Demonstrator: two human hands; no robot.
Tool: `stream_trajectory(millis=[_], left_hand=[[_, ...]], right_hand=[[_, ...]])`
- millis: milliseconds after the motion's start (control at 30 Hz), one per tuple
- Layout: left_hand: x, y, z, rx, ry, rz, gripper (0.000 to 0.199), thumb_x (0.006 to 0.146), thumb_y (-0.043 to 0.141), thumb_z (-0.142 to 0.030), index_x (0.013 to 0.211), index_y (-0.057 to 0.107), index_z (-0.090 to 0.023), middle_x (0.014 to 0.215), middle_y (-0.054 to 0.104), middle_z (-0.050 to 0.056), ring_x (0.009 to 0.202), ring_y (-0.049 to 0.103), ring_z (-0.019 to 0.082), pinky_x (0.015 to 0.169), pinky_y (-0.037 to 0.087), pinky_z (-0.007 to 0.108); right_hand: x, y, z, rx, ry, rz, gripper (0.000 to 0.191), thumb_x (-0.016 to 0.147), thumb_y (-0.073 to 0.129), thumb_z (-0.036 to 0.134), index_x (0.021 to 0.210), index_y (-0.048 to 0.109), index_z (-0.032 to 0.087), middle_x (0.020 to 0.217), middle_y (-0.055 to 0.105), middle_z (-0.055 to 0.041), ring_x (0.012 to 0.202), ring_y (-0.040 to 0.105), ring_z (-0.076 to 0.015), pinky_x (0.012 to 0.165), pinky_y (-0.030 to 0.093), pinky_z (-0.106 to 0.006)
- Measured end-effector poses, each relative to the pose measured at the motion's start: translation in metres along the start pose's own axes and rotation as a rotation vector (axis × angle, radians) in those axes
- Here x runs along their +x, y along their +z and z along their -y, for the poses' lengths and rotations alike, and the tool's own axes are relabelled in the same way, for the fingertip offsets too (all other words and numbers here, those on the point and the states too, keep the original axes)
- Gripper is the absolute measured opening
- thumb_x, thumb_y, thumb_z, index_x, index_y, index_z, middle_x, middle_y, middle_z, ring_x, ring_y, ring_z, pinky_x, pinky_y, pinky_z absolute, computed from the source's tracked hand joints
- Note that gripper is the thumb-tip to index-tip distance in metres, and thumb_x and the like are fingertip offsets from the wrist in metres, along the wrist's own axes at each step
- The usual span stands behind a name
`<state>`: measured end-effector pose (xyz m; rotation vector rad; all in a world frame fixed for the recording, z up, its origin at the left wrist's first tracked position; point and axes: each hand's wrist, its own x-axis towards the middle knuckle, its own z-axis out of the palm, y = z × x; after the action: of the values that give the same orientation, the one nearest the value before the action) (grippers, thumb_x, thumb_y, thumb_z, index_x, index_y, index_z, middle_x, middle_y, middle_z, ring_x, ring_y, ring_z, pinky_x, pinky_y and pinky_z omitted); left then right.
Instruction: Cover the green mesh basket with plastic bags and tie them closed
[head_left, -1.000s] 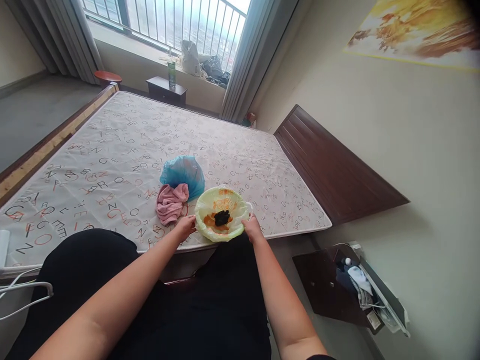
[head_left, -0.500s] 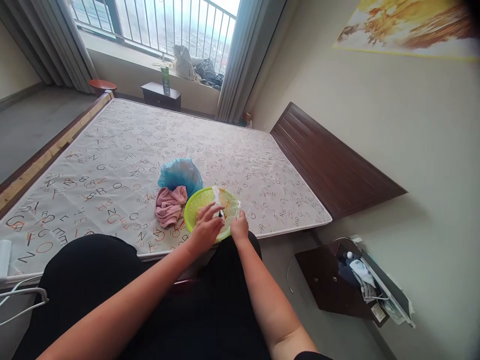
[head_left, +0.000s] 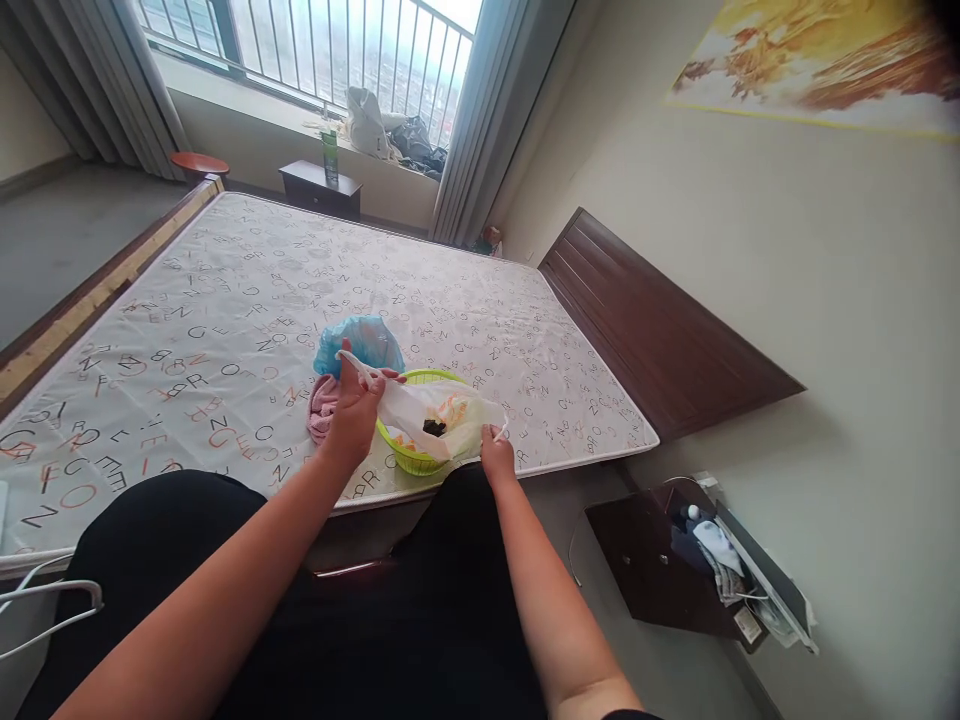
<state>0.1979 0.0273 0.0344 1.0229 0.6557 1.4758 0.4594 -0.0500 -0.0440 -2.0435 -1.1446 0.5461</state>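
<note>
A thin white plastic bag (head_left: 405,402) is stretched between my hands over a lime-green basket (head_left: 414,462) on the bed. My left hand (head_left: 356,405) is closed on one side of the bag, near its handle. On the other side, my right hand (head_left: 497,455) pinches the bag's edge by the second handle. Something black and some orange-and-white bits show in and under the bag; I cannot make out what they are. Left of the basket lies a pink towel (head_left: 321,408), partly behind my left hand. A blue plastic bag (head_left: 367,338) sits just beyond it.
The mattress (head_left: 247,290) with printed letters spreads out before me, with a dark headboard (head_left: 667,310) at right. A nightstand (head_left: 652,560) bearing clothes stands low at right. White hangers (head_left: 52,600) are at lower left. A green bottle (head_left: 330,158) stands by the window.
My left hand has moved left, out of the basket, and now pulls one side of the white bag up and outward. My right hand has shifted slightly right. The bag is spread wider.
</note>
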Motion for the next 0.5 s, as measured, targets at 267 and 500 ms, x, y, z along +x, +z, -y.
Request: stream_trajectory(millis=[267,500], left_hand=[[0.028,-0.04,0.026,-0.152,-0.086,-0.242,0.088,0.093,0.065,-0.022,0.162,0.014,-0.039,0.082,0.063,-0.004,0.08,0.069,0.014,0.084,0.057,0.031],[0.036,-0.04,0.018,-0.235,-0.102,-0.229,0.073,0.089,0.064,-0.023,0.155,0.034,-0.033,0.076,0.062,-0.005,0.077,0.068,0.014,0.087,0.055,0.034]], right_hand=[[0.036,-0.068,0.033,0.71,-0.037,-0.268,0.048,0.09,0.048,0.066,0.077,0.056,0.02,0.096,0.067,-0.0081,0.094,0.065,-0.0209,0.082,0.052,-0.034],[0.041,-0.08,0.077,0.874,-0.196,-0.119,0.043,0.088,0.059,0.056,0.067,0.051,0.02,0.107,0.069,-0.0082,0.108,0.063,-0.0216,0.093,0.049,-0.037]])
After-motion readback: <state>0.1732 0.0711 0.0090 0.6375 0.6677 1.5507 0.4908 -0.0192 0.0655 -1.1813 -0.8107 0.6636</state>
